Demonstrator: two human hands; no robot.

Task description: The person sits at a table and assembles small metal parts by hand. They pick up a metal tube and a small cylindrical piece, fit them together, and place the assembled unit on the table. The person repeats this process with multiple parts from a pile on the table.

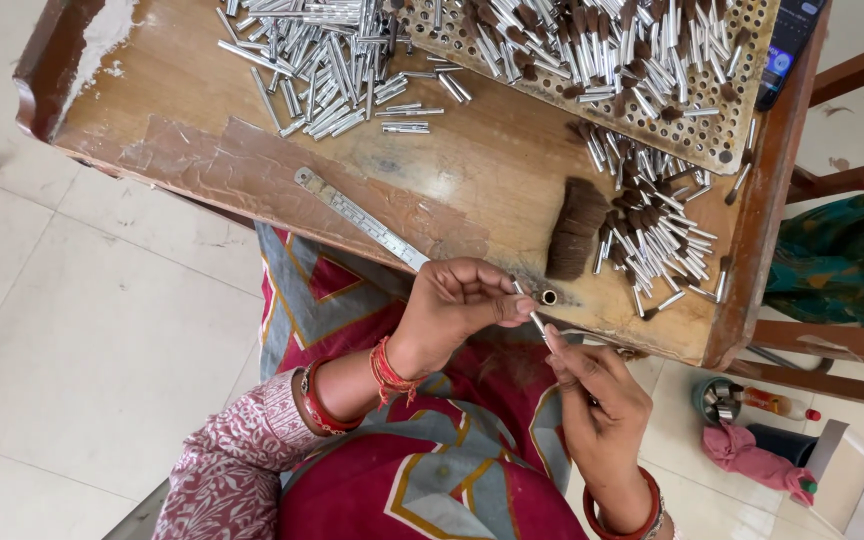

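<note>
At the near edge of the wooden table [492, 170], my left hand [452, 305] and right hand [597, 400] meet on one thin metal tube [535, 318], fingertips of both pinched tight on it, the tube slanting between them just above my lap. Just beyond my fingers lie a small brass ring [549, 297], a tuft of brown bristles [575, 230] and a heap of finished ferrules [657, 235], with the steel ruler [362, 218] to the left.
</note>
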